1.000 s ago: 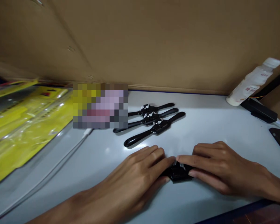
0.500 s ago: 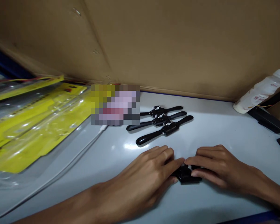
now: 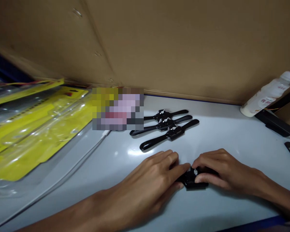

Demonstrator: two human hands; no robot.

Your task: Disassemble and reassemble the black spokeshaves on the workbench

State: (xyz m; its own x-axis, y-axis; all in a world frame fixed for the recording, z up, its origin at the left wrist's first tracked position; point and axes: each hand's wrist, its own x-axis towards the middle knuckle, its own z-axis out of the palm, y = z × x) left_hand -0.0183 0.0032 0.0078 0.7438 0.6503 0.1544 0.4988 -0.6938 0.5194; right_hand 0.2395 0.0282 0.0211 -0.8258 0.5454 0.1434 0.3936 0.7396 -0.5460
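A black spokeshave [image 3: 196, 185] lies on the table in front of me, largely covered by my fingers. My left hand [image 3: 152, 180] is closed around its left end, with the index finger reaching to the middle body. From the other side, my right hand [image 3: 219, 169] pinches thumb and forefinger beside a small silver screw [image 3: 195, 172] on the body. The right handle is mostly hidden under that hand. Just beyond, three more black spokeshaves lie side by side: a near one [image 3: 175, 132], a middle one [image 3: 164, 124] and a far one [image 3: 162, 114].
Yellow cards in clear plastic packs [image 3: 50, 129] cover the left side. A white cable [image 3: 70, 175] runs to a blurred-out pinkish object [image 3: 130, 104]. At the right, a white bottle [image 3: 263, 100] leans above a black bar-shaped object [image 3: 276, 124]. A cardboard wall [image 3: 183, 48] closes off the back.
My right forefinger has drawn back from the left fingertip and curled, and the right thumb has shifted left, showing the silver screw between them. My left hand stays on the spokeshave.
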